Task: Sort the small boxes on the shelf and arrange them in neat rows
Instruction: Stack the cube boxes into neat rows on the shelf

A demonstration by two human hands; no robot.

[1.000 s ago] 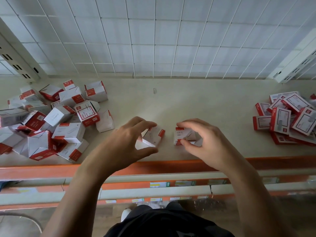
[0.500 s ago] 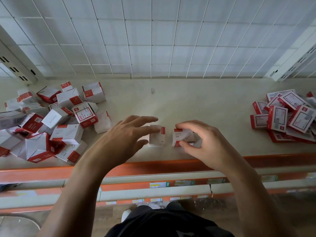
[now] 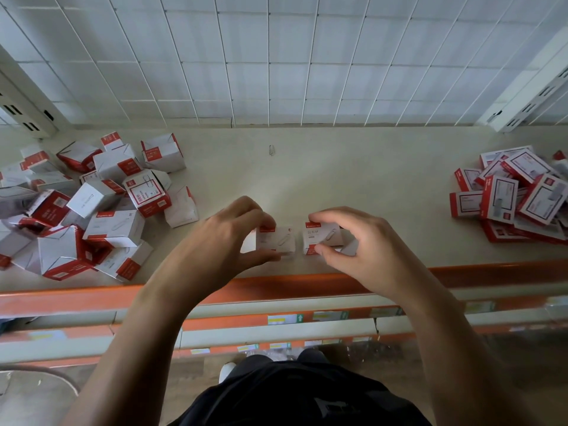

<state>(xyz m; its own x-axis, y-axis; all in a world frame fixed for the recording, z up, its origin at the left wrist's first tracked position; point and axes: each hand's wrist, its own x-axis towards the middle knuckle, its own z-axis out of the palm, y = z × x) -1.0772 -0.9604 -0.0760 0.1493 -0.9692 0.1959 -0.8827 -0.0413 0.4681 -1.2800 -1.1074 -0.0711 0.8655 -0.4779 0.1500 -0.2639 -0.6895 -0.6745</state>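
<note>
Two small white-and-red boxes stand side by side near the shelf's front edge. My left hand [image 3: 227, 238] pinches the left box [image 3: 278, 239] between thumb and fingers. My right hand [image 3: 359, 244] holds the right box [image 3: 322, 236] the same way, thumb at its front. A narrow gap separates the two boxes. A jumbled heap of white-and-red boxes [image 3: 92, 204] lies at the left of the cream shelf [image 3: 353, 173]. A second heap of flatter red-bordered boxes [image 3: 516, 195] sits at the far right.
A loose paper clip [image 3: 271, 150] lies on the shelf toward the back. A white wire grid panel [image 3: 276, 56] closes the back. An orange rail [image 3: 276, 287] runs along the front edge, with lower shelf rails carrying price labels beneath.
My left hand turned its box from tilted to flat and upright, and set it down beside the right box. My right hand kept its box in place.
</note>
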